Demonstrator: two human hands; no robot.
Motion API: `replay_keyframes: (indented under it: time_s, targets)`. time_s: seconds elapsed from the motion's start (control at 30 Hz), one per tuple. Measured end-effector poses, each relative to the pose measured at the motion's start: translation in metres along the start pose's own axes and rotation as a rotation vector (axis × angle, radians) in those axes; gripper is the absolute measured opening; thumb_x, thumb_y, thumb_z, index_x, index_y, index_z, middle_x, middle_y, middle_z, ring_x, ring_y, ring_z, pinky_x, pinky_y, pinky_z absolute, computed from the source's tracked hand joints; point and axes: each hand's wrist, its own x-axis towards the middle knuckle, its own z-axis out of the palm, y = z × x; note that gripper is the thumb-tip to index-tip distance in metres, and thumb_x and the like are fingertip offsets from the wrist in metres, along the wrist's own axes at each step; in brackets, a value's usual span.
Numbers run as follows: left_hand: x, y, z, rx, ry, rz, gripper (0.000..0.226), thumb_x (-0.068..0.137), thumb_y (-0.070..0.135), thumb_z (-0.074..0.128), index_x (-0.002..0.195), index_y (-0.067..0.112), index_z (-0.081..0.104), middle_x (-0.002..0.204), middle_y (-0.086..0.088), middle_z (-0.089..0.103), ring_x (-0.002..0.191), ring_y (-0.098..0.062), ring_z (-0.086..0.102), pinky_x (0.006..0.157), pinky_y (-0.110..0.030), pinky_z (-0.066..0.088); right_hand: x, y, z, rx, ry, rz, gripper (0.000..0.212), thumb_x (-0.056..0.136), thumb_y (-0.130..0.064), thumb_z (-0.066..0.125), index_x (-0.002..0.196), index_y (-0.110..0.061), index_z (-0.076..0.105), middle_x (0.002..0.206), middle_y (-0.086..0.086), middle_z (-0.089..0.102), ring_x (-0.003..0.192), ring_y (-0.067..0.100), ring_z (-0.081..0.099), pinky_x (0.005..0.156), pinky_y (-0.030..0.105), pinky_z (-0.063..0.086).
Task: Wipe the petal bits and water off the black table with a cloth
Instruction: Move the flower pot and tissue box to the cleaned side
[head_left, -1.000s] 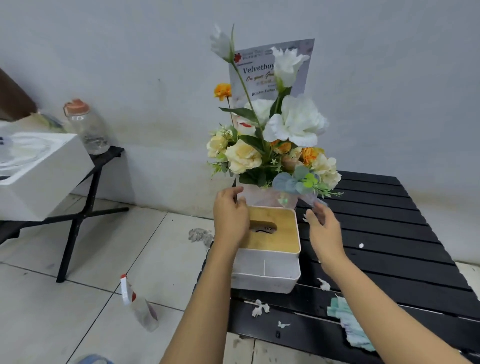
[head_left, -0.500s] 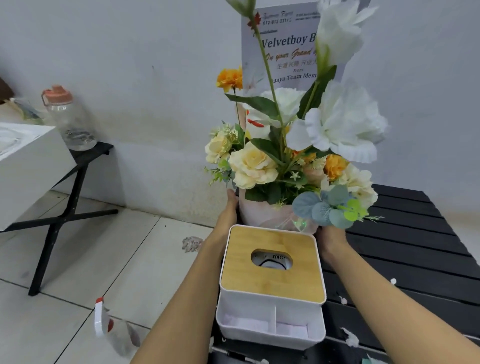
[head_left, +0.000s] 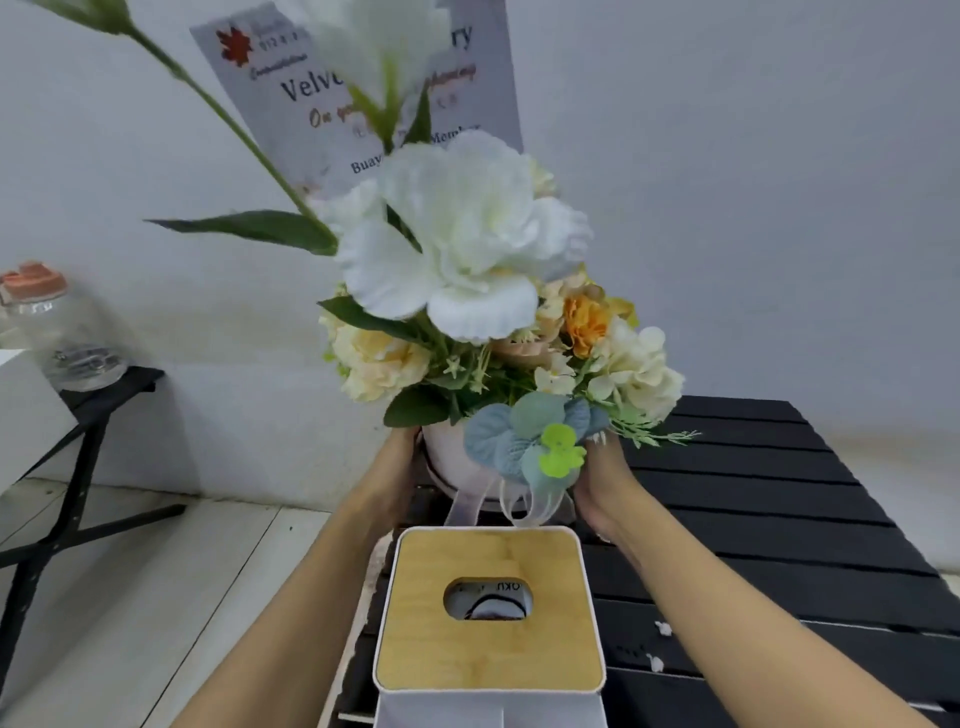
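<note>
both arms reach forward; left hand (head_left: 402, 457) and right hand (head_left: 602, 480) clasp opposite sides of the flower pot (head_left: 457, 467), full of blooms. tissue box (head_left: 491, 608) just in front. petal bits (head_left: 657, 647) on black surface (head_left: 779, 519).

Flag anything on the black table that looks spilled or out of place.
Small white petal bits lie scattered on the black table, right of the tissue box. Both hands, left and right, grip the flower pot. No cloth is in view.
</note>
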Motion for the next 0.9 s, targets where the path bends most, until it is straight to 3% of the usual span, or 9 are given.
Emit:
replay_keyframes:
  time_s: [0.1,0.2,0.3,0.4,0.5,0.57,0.63,0.77,0.9]
  targets:
    - [0.0,0.03,0.015,0.033,-0.003,0.093,0.037,0.104,0.033,0.029,0.127,0.021,0.056,0.135,-0.002,0.058,0.123,-0.019,0.053,0.079,-0.024,0.047,-0.001,-0.027,-0.002,-0.008,0.002,-0.034,0.039,0.104,-0.02,0.021,0.115,-0.007,0.056,0.089,0.003,0.062,0.085,0.019,0.059,0.077,0.034,0.048]
    - [-0.01,0.058,0.044,0.052,-0.09,0.114,0.041,0.102,0.034,0.031,0.132,0.019,0.054,0.136,-0.003,0.057,0.108,-0.013,0.058,0.074,-0.024,0.046,-0.003,-0.054,-0.017,-0.051,-0.016,-0.107,0.034,0.104,-0.021,0.026,0.1,-0.014,0.059,0.088,0.001,0.064,0.083,0.016,0.059,0.072,0.028,0.047]
    - [-0.017,0.068,0.083,0.117,-0.179,0.092,0.042,0.1,0.04,0.031,0.119,0.014,0.059,0.139,-0.013,0.054,0.096,-0.016,0.059,0.069,-0.026,0.05,-0.015,-0.081,-0.045,-0.054,-0.031,-0.156,0.032,0.103,-0.023,0.03,0.093,-0.019,0.06,0.094,0.0,0.065,0.087,0.015,0.06,0.077,0.029,0.048]
    - [-0.016,0.063,0.125,0.132,-0.161,0.008,0.039,0.102,0.028,0.031,0.114,0.001,0.056,0.145,-0.025,0.043,0.088,-0.02,0.056,0.08,-0.029,0.051,-0.026,-0.101,-0.084,-0.04,-0.001,-0.201,0.03,0.103,-0.021,0.032,0.09,-0.02,0.06,0.088,-0.003,0.069,0.088,0.016,0.059,0.082,0.029,0.048]
    - [-0.012,0.043,0.168,0.119,-0.282,0.007,0.061,0.086,0.054,0.04,0.125,0.011,0.059,0.128,-0.009,0.063,0.103,-0.022,0.059,0.086,-0.04,0.049,-0.04,-0.111,-0.13,0.013,0.109,-0.211,0.033,0.103,-0.018,0.03,0.081,-0.018,0.054,0.075,-0.004,0.064,0.074,0.009,0.056,0.067,0.021,0.047]
    - [-0.008,0.026,0.195,0.092,-0.321,0.006,0.056,0.092,0.052,0.038,0.131,0.017,0.056,0.131,-0.006,0.062,0.113,-0.023,0.058,0.086,-0.04,0.05,-0.047,-0.113,-0.16,0.026,0.157,-0.206,0.033,0.102,-0.011,0.03,0.078,-0.017,0.052,0.059,-0.008,0.065,0.06,0.004,0.058,0.057,0.017,0.048]
    - [-0.001,0.005,0.219,0.054,-0.368,-0.047,0.057,0.093,0.055,0.041,0.134,0.019,0.055,0.135,-0.008,0.059,0.123,-0.029,0.054,0.1,-0.048,0.047,-0.05,-0.109,-0.192,0.017,0.236,-0.175,0.036,0.1,0.001,0.03,0.078,-0.019,0.049,0.046,-0.011,0.061,0.051,0.003,0.057,0.055,0.017,0.047]
    - [0.002,-0.024,0.262,0.014,-0.397,-0.163,0.058,0.089,0.058,0.048,0.127,0.016,0.06,0.131,-0.011,0.061,0.122,-0.032,0.056,0.106,-0.052,0.042,-0.055,-0.1,-0.229,0.021,0.281,-0.205,0.026,0.101,-0.012,0.036,0.085,-0.017,0.056,0.08,0.0,0.065,0.077,0.014,0.058,0.068,0.028,0.046]
    - [0.006,-0.043,0.288,0.009,-0.286,-0.178,0.031,0.104,0.015,0.028,0.103,0.008,0.058,0.118,-0.017,0.056,0.08,-0.02,0.06,0.071,-0.031,0.053,-0.053,-0.077,-0.248,0.062,0.298,-0.234,0.022,0.092,-0.031,0.054,0.109,-0.019,0.059,0.113,0.003,0.065,0.104,0.018,0.059,0.088,0.031,0.048]
